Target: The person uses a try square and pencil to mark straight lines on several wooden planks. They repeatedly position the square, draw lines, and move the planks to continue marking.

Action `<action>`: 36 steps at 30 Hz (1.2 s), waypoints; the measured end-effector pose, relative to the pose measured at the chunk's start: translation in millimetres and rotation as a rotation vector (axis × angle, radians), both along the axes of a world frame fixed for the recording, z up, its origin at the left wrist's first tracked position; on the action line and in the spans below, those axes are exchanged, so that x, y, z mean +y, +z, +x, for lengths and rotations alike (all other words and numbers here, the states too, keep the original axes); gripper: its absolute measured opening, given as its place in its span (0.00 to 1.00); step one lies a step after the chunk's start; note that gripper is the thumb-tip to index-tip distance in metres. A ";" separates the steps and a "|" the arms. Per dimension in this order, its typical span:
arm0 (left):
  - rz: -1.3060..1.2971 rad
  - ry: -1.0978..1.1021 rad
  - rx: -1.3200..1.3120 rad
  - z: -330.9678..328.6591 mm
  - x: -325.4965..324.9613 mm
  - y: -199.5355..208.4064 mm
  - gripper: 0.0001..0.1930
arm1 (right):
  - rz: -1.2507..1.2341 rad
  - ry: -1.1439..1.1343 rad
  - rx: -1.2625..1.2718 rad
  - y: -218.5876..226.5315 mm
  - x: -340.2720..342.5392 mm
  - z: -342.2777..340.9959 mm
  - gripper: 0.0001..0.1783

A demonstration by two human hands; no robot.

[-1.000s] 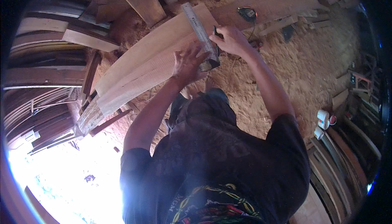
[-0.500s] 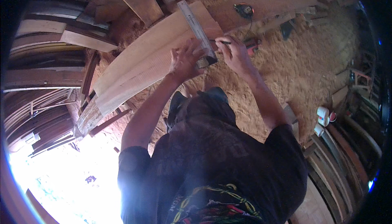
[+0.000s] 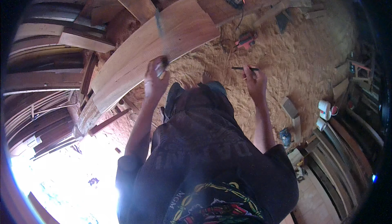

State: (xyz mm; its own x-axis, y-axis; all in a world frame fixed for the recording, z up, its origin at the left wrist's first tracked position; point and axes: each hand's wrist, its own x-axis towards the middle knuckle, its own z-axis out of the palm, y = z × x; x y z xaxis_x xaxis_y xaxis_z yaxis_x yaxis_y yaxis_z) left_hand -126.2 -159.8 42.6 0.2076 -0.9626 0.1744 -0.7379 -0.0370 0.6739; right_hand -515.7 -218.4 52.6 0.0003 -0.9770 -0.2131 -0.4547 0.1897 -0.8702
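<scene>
My right hand (image 3: 255, 83) has come away from the plank (image 3: 155, 48). It now hangs over the sawdust floor (image 3: 302, 60), well apart from the wood, with the fingers pinched together on a dark pencil (image 3: 244, 68) that points to my left. My left hand (image 3: 154, 81) stays at the near edge of the plank, fingers clamped on the handle end of the try square (image 3: 160, 36), whose thin blade reaches up across the pale board and looks blurred, so it may be in motion.

Half a second ago both hands were close together at the square, the right one touching the plank beside the blade, as for drawing a line. One second ago it was the same, with the square lying flat and sharp in the picture. Now the two hands are separated, so I judge the marking at this place is finished and the square is being lifted or shifted. I cannot see the pencil line itself.

The plank lies slanted on the stack of boards (image 3: 49, 60). The red power tool (image 3: 246, 41) with its cable rests on the sawdust, beyond my right hand.
</scene>
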 end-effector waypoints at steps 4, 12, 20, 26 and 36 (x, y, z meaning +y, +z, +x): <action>-0.037 0.352 0.862 36.6 31.8 -0.1 0.15 | -0.007 -0.029 -0.159 12.7 -19.5 23.1 0.15; 0.072 0.700 1.656 -5.1 105.0 4.8 0.14 | -0.076 0.304 -0.402 59.0 -65.0 151.3 0.16; -0.182 0.711 1.911 23.0 144.3 -10.8 0.15 | -0.072 0.731 -0.379 18.1 -57.1 301.2 0.19; -0.425 0.876 1.970 83.3 196.8 -20.0 0.12 | -0.474 1.228 0.141 6.0 -19.6 412.6 0.40; -0.656 1.047 1.895 118.1 204.4 -48.3 0.14 | -0.720 1.662 0.669 7.4 20.0 491.0 0.67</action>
State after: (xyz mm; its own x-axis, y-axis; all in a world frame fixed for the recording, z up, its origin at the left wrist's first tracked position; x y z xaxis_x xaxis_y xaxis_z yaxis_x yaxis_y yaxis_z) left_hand -8.1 44.6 -5.7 0.6964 -0.3511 -0.6260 0.6837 0.5896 0.4300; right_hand -24.7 -198.5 60.0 0.9811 0.0252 -0.1917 -0.0159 -0.9776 -0.2100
